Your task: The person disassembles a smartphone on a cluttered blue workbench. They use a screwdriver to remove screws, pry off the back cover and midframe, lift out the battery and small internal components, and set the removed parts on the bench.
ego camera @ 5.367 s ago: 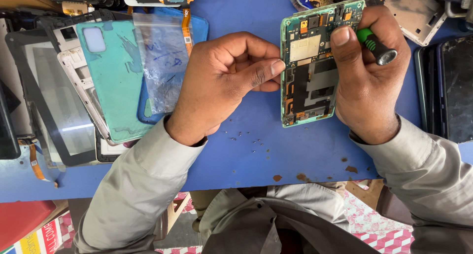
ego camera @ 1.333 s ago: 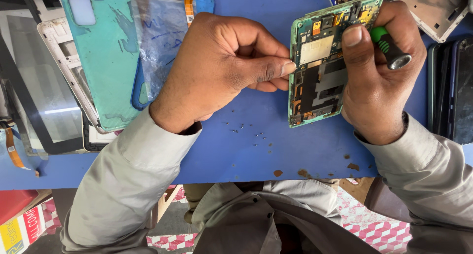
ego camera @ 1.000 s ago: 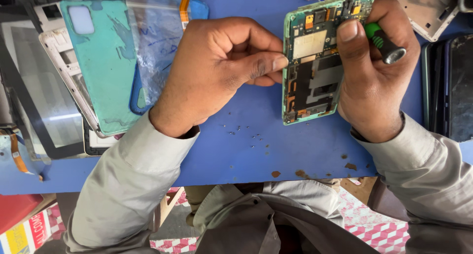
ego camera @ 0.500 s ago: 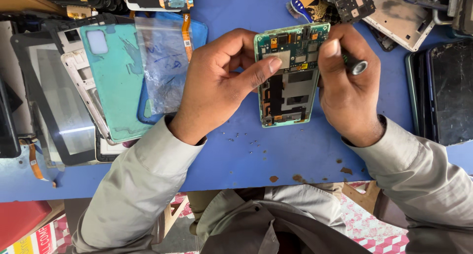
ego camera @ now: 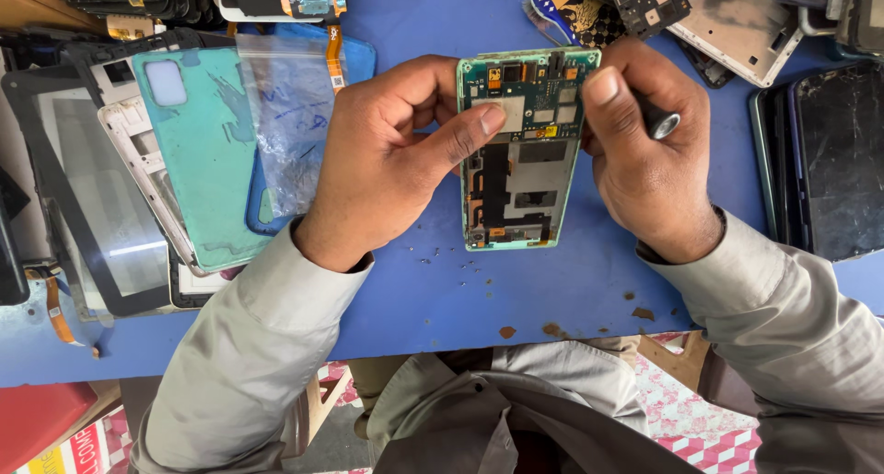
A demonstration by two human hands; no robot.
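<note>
Head camera pictures are showing an opened phone with its back off, being held up over the blue worktop. The phone is the landmark for every place told below.

The phone's long side is running up and down the picture, with the green board at the top end. It is being pinched from both sides. The left hand is sitting just left of the phone, with its thumb being pressed on the small metal plate near the top. The right hand is sitting just right of the phone, with its thumb being laid on the top right corner. Both hands are touching the phone, so neither is nearer.

A screwdriver is being held in the closed grip of the right hand. Only its dark round end is being seen, just right of the phone. Its tip is being hidden by the fingers, so where it is pointing cannot be told.

Far left of the phone, a teal back cover is lying on a pile of frames. A clear plastic bag is resting between that cover and the left hand. A dark cracked screen is lying far right of the phone. Loose phone parts are being kept above it.

Nothing is standing between the hands and the phone.
</note>
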